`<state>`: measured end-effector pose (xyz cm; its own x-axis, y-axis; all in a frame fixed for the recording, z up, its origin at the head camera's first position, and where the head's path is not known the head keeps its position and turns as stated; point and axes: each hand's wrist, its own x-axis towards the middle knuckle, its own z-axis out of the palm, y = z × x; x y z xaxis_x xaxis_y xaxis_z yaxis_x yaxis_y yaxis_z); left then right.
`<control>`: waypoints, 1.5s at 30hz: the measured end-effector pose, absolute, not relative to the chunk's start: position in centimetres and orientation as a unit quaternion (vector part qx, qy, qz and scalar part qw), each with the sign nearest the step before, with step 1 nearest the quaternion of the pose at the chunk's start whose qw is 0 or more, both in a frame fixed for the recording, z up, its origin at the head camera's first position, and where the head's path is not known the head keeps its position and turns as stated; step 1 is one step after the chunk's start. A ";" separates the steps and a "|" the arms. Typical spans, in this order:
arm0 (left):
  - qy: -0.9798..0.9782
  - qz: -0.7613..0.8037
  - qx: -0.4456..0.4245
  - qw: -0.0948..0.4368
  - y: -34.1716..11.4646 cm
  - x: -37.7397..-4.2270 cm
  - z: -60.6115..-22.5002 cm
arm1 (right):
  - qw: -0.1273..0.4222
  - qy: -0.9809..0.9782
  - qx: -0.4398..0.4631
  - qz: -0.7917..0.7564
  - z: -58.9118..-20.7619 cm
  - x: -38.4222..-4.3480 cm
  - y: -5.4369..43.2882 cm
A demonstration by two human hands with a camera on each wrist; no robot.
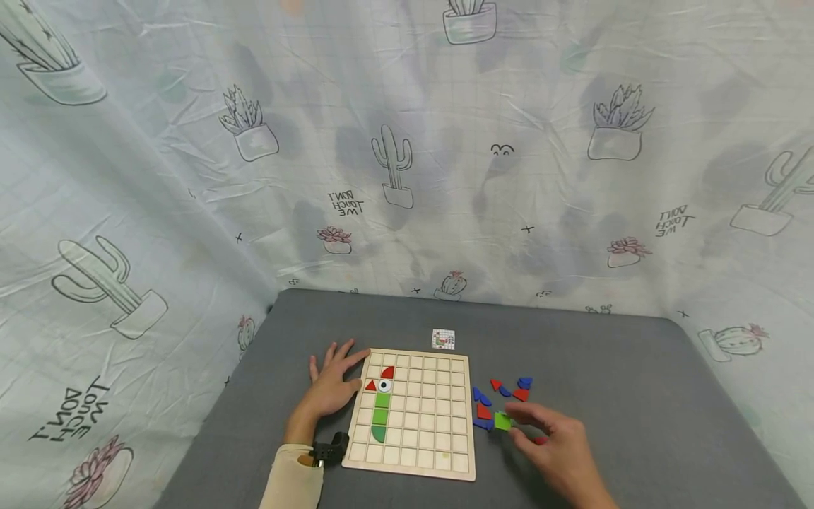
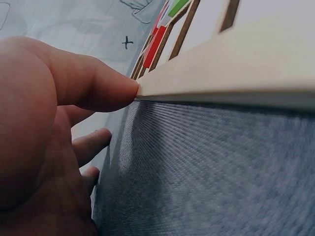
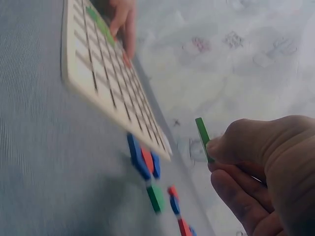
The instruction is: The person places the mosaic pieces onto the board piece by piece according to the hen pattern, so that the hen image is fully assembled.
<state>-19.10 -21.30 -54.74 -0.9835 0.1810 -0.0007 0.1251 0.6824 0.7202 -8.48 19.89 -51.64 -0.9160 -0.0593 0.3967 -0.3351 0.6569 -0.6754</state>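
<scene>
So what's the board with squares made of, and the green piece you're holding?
The board looks like pale, unpainted wood: matte, light tan, with thin raised strips dividing the squares. The green piece, pinched in the right hand, is flat with a solid painted-looking colour; probably painted wood, possibly plastic. The left hand steadies the board's edge.

The right hand [image 3: 266, 167] pinches a green tile [image 3: 203, 137] (edge-on) above loose coloured pieces [image 3: 147, 162] beside the wooden grid board [image 3: 98, 78].

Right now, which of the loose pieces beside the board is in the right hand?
The green square piece, pinched in the right hand. The other loose pieces lie on the grey table.
</scene>
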 end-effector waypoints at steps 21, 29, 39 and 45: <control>0.916 0.390 0.086 0.033 -21.3 -19.1 -54.9 | 0.046 -0.850 0.195 0.488 -52.8 -9.2 11.7; 0.915 0.394 0.084 0.036 -21.3 -19.0 -54.8 | 0.015 -0.840 0.218 0.497 -53.0 -9.9 9.5; 0.915 0.393 0.082 0.033 -21.2 -19.0 -54.8 | -0.008 -0.828 0.234 0.510 -53.7 -10.6 7.5; 0.917 0.389 0.082 0.032 -21.2 -18.9 -54.8 | -0.010 -0.822 0.241 0.516 -54.2 -10.8 6.5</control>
